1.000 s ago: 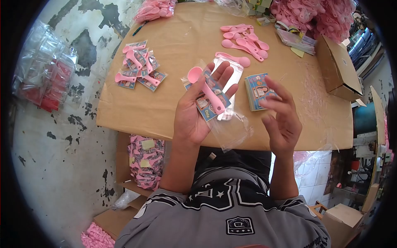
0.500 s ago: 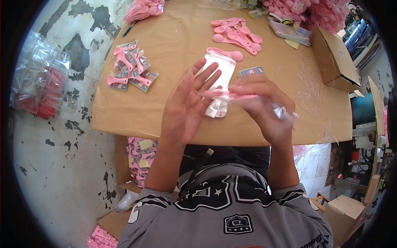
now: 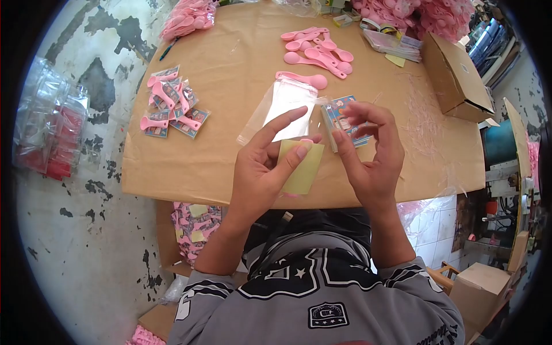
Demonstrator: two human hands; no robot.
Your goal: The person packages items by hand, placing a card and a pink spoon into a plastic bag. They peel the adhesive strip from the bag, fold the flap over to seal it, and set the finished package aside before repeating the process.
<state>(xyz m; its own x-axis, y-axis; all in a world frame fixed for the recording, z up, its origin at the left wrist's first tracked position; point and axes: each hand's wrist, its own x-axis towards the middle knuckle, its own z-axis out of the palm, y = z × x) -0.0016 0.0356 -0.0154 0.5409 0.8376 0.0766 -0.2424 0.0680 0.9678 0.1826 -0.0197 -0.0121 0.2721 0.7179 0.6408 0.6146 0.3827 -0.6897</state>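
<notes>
My left hand (image 3: 265, 164) is closed on a plain yellowish card (image 3: 302, 169), thumb on its face. Bits of a pink spoon (image 3: 292, 195) show past the card's top and bottom edges; the rest is hidden behind it. My right hand (image 3: 374, 152) holds nothing I can see, its fingers curved and apart, beside a stack of blue printed cards (image 3: 345, 109). Clear plastic bags (image 3: 259, 118) lie flat beyond my left hand, with a single pink spoon (image 3: 305, 79) at their top edge.
Packed spoons with cards (image 3: 172, 100) lie in a pile at the left. Loose pink spoons (image 3: 316, 49) are at the back middle. A cardboard box (image 3: 457, 80) stands at the right edge, near scattered clear strips (image 3: 422, 121). Bagged pink spoons (image 3: 187, 20) sit at the back left.
The pink spoon in clear plastic has passed from my right hand to my left, where a yellowish card face now shows. My right hand has let go and its fingers have spread.
</notes>
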